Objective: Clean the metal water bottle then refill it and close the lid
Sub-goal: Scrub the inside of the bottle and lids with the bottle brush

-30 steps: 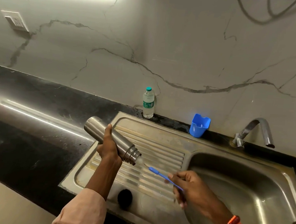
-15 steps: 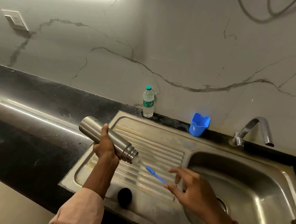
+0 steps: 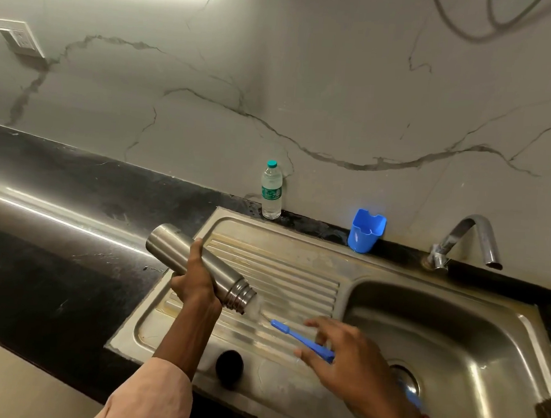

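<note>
My left hand (image 3: pixel 197 285) grips the metal water bottle (image 3: pixel 182 258) around its middle, tilted over the drainboard with its open threaded mouth pointing down and to the right. A blue bottle brush (image 3: pixel 301 338) has its white bristles right at that mouth. My right hand (image 3: pixel 348 367), blurred, pinches the far end of the brush handle between thumb and loosely spread fingers. The black lid (image 3: pixel 229 367) lies on the drainboard near the front edge, below the bottle.
The steel sink basin (image 3: pixel 470 346) lies to the right, with the tap (image 3: pixel 470 242) behind it. A plastic water bottle (image 3: pixel 271 190) and a blue cup (image 3: pixel 365 231) stand by the wall. Black counter (image 3: pixel 52 258) stretches left.
The brush came out of the bottle mouth, and its bristles are back at the mouth now. My right hand's fingers loosened and spread on the handle. The bottle shifted slightly left.
</note>
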